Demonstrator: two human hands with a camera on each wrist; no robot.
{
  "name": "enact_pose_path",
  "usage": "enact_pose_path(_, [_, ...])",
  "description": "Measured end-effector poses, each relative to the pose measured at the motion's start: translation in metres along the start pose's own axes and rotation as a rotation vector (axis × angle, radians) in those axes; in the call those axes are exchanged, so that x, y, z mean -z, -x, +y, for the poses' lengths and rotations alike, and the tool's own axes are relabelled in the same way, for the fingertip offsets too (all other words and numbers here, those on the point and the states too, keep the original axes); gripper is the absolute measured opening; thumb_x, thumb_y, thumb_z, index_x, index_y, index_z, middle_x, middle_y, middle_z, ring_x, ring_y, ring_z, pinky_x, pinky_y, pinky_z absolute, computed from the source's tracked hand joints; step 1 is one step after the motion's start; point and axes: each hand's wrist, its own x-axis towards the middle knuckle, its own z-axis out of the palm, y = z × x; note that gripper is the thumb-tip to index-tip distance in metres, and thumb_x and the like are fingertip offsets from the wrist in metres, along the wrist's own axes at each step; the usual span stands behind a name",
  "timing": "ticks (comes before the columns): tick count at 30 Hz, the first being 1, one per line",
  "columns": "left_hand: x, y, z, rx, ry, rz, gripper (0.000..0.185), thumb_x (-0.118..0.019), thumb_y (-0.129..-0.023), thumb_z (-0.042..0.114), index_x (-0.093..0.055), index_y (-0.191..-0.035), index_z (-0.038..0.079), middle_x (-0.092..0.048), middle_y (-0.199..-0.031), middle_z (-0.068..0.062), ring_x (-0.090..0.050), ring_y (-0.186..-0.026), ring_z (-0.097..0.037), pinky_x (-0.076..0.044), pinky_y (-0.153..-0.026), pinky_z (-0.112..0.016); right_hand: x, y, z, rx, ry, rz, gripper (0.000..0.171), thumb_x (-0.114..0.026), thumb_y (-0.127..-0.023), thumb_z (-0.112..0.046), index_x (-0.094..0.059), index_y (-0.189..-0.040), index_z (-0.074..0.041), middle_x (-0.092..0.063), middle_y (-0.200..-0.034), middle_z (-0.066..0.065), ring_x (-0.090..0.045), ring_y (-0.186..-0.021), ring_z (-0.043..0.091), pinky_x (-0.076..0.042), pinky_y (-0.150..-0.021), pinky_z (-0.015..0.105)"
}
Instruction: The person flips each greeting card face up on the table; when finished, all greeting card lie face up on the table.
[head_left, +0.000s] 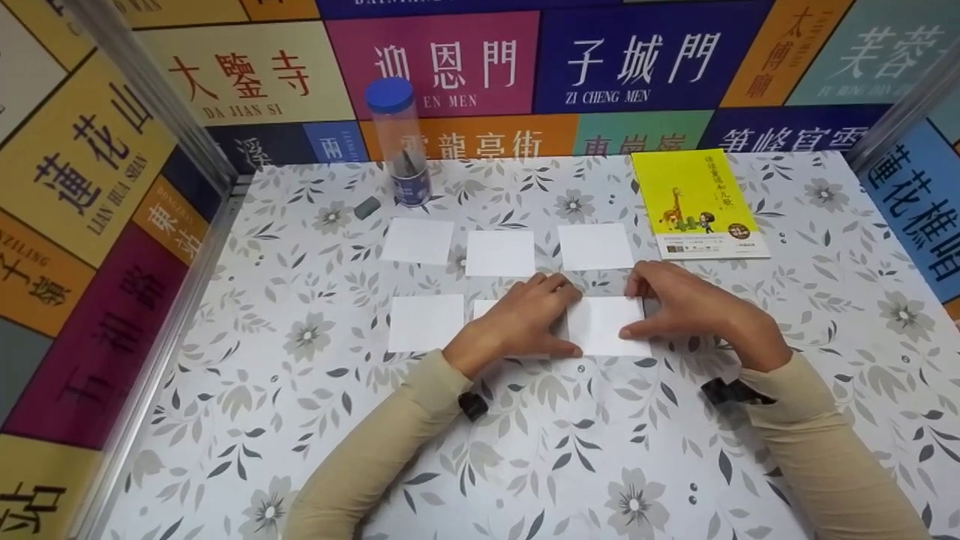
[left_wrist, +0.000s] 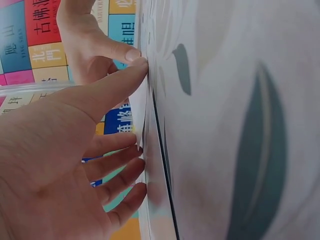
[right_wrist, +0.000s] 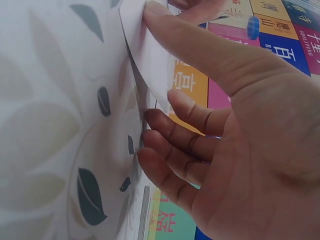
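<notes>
White paper makes up the square card [head_left: 606,330] at the centre of this description, lying nearest the person's right in the front row of a patterned table [head_left: 420,457]. Take that card as the middle of a clock.

At 9 o'clock, the left hand [head_left: 525,319] lightly grips its edge, thumb at the near corner and index finger at the far one. At 3 o'clock, the right hand [head_left: 684,304] holds it too, thumb on the face and index finger at the far corner. The wrist views show part of the card tilted off the surface.

It looks very light, thin and smooth; it would probably bend or crease under a hard squeeze. Opposite edges or corners seem the best hold, since a flat sheet offers little else to grasp.

More white squares lie apart: one [head_left: 596,247] at 12 o'clock, two [head_left: 499,253] towards 10, one [head_left: 426,324] at 9, and another [head_left: 480,306] mostly hidden by the left hand.

Also at 10 o'clock, farther off, stands a clear tube [head_left: 391,135] with its blue cap [head_left: 389,95] on. Something dark and pointed [head_left: 408,160] sits low inside; exactly what, I cannot tell.
</notes>
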Motion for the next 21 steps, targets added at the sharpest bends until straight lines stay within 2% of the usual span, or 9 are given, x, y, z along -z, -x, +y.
enact_pose_path(4, [0.0012,-0.0003,0.0000,0.001,0.026,-0.010,0.071,-0.087,-0.089,0.054,-0.061,-0.145,0.020,-0.056,-0.151,-0.001,-0.052,-0.134,-0.023,-0.049,-0.112,-0.046,0.0009,-0.0012,-0.0001,0.011,-0.016,-0.005,0.054,-0.098,-0.080,-0.033,-0.062,-0.115,-0.011,-0.065,-0.106,0.007,-0.057,-0.097,0.025,-0.046,-0.088,0.037])
enact_pose_path(6, [0.0012,-0.0006,-0.0002,-0.002,0.030,-0.006,0.074,-0.087,-0.088,0.052,-0.059,-0.149,0.020,-0.056,-0.151,-0.002,-0.053,-0.135,-0.023,-0.049,-0.112,-0.046,0.0014,-0.0013,-0.0003,0.024,-0.016,-0.006,0.053,-0.097,-0.082,-0.033,-0.065,-0.117,-0.011,-0.065,-0.105,0.007,-0.057,-0.096,0.024,-0.046,-0.087,0.036])
enact_pose_path(12, [0.0012,-0.0008,-0.0004,-0.020,0.057,0.034,0.103,-0.090,-0.087,0.046,-0.034,-0.170,0.019,-0.053,-0.148,-0.008,-0.058,-0.128,-0.023,-0.052,-0.111,-0.042,0.0041,0.0000,-0.0014,0.117,0.042,0.048,0.033,-0.089,-0.092,-0.030,-0.077,-0.117,-0.012,-0.065,-0.105,0.005,-0.056,-0.090,0.019,-0.047,-0.080,0.033])
enact_pose_path(14, [0.0010,-0.0011,-0.0012,-0.035,0.065,0.071,0.101,-0.090,-0.089,0.042,-0.035,-0.170,0.017,-0.052,-0.145,-0.009,-0.058,-0.121,-0.022,-0.053,-0.107,-0.039,0.0048,-0.0006,-0.0023,0.146,0.048,0.081,0.024,-0.085,-0.096,-0.027,-0.079,-0.115,-0.014,-0.066,-0.104,0.004,-0.057,-0.088,0.017,-0.048,-0.078,0.031])
enact_pose_path(17, [0.0009,-0.0025,-0.0028,-0.061,0.066,0.158,0.083,-0.089,-0.091,0.035,-0.050,-0.161,0.016,-0.052,-0.136,-0.009,-0.054,-0.117,-0.022,-0.051,-0.103,-0.035,0.0054,-0.0013,-0.0044,0.197,0.030,0.142,0.017,-0.080,-0.100,-0.023,-0.078,-0.115,-0.016,-0.069,-0.099,0.000,-0.058,-0.082,0.015,-0.050,-0.074,0.028])
enact_pose_path(21, [0.0029,-0.0058,-0.0043,-0.043,0.050,0.314,0.058,-0.088,-0.092,0.028,-0.067,-0.145,0.020,-0.061,-0.120,-0.005,-0.056,-0.112,-0.021,-0.049,-0.096,-0.037,0.0067,-0.0008,-0.0079,0.259,-0.041,0.226,0.022,-0.075,-0.103,-0.020,-0.075,-0.125,-0.018,-0.067,-0.086,-0.002,-0.055,-0.071,0.015,-0.047,-0.065,0.026])
